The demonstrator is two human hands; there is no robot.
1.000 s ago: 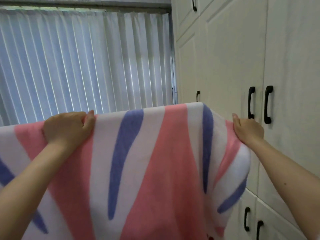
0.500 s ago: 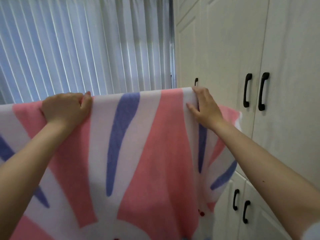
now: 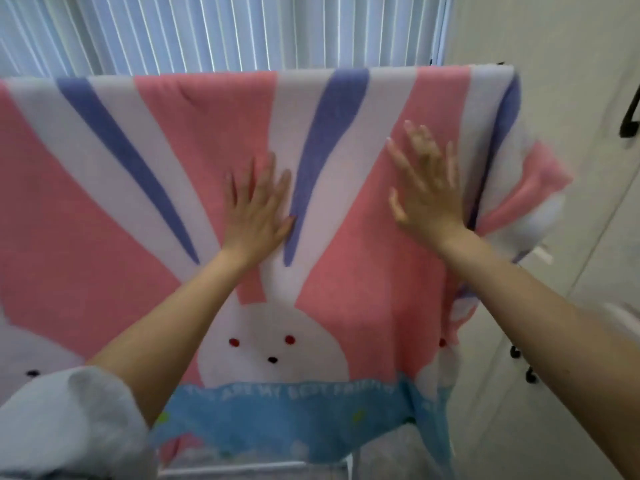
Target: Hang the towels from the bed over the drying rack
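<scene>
A large towel (image 3: 145, 209) with pink, white and purple stripes, a white rabbit and a blue band hangs over the top bar of the drying rack, filling most of the view. My left hand (image 3: 258, 211) lies flat on the towel's front near the middle, fingers straight. My right hand (image 3: 424, 188) presses flat on it further right, fingers spread. The towel hides the rack's top; only pale lower bars of the drying rack (image 3: 249, 469) show beneath the hem. The towel's right end bunches and hangs past the rack's end.
White cupboard doors (image 3: 561, 46) with black handles (image 3: 628, 123) stand close on the right. Vertical blinds (image 3: 221, 29) cover the window behind the rack. A light sleeve (image 3: 69, 427) sits at the bottom left.
Both hands let go of the towel's top edge and came down flat onto its front face. The view tilted downward, so the rabbit and blue band now show.
</scene>
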